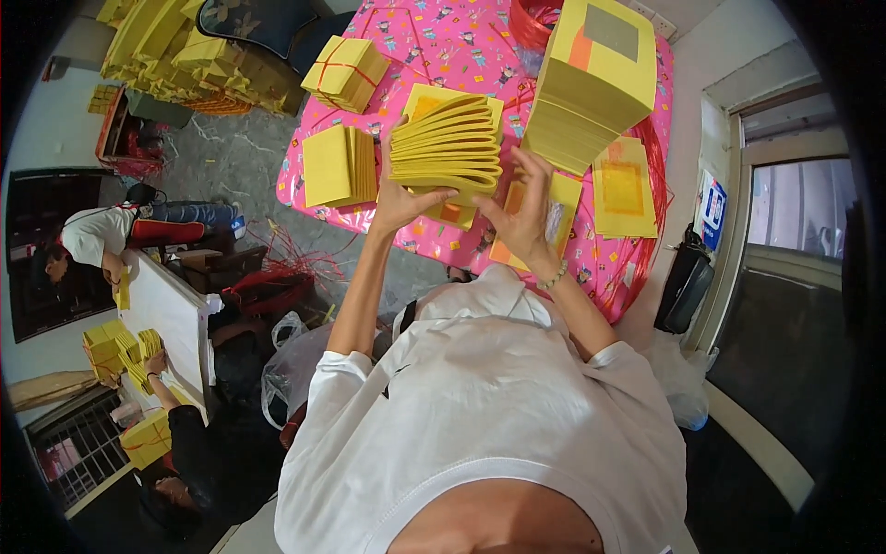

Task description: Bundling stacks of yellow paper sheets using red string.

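A thick bundle of folded yellow paper sheets [446, 143] is raised over the pink table, its rounded folds fanned toward the right. My left hand [399, 198] grips its left side, the thumb lying along the near edge and the fingers mostly hidden behind. At the right near corner my right hand [526, 208] curves round the bundle, thumb at the near edge and bent fingers beside the folds. Beneath it lie yellow sheets with an orange print [452, 215]. Left of the bundle sits another folded yellow paper stack [328, 166].
A tall yellow paper stack [591, 92] stands at the right back. A tied yellow bundle [346, 72] rests at the left back. Red plastic strands [657, 171] hang along the table's right edge. Two people work at a white table [171, 305] on the left.
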{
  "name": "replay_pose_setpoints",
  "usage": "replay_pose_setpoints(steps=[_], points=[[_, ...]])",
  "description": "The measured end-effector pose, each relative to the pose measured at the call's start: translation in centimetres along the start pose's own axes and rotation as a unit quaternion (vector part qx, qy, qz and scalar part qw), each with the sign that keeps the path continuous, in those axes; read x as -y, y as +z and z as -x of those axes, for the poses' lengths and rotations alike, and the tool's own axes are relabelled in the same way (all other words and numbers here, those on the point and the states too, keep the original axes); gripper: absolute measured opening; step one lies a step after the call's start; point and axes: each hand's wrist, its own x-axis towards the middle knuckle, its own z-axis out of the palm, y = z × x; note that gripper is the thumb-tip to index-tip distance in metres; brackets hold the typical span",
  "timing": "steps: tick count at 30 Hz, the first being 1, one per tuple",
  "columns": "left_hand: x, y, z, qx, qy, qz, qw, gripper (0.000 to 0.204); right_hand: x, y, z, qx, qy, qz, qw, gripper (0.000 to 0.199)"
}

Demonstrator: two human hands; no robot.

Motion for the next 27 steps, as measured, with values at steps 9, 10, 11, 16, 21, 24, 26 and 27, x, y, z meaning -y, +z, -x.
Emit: replay_pose_setpoints(steps=[9,10,11,16,21,24,26,27], points=[[-0.4,0.0,-0.1,0.037,0.008,-0.03,0.999,0.086,-1.0,1.4,-0.6,0.086,-0.026,0.006,0.996,0.085],[-0.3,-0.1,-0.1,0.047,0.018,-0.059,0.997,0.078,-0.8,1.4,-0.4,0.062,-0.014,-0.024,0.998,0.082],[-0.1,0.0,-0.1,0.049,0.017,-0.059,0.997,0.078,-0.6,1.1,-0.3,0.061,-0.013,-0.024,0.998,0.082],[-0.8,0.3,0.1,0.02,0.004,-0.036,0.999,0.065,-0.3,0.0,1.0,-0.078,-0.052,0.044,0.995,0.054],[-0.9,0.4,0.2,0.03,-0.004,-0.031,0.999,0.061,0.2,0.0,0.8,-0.071,-0.053,0.02,0.996,0.046],[-1.0,0.4,0.1,0.024,0.01,-0.037,0.999,0.057,0.1,0.2,0.8,-0.058,-0.048,0.016,0.997,0.043],[-1.2,0.4,0.0,0.024,0.018,-0.044,0.999,0.056,-0.1,0.1,0.7,-0.051,-0.046,0.02,0.997,0.042],[-1.3,0.5,0.0,0.024,0.021,-0.048,0.998,0.055,0.0,0.0,0.6,-0.046,-0.044,0.014,0.998,0.041]])
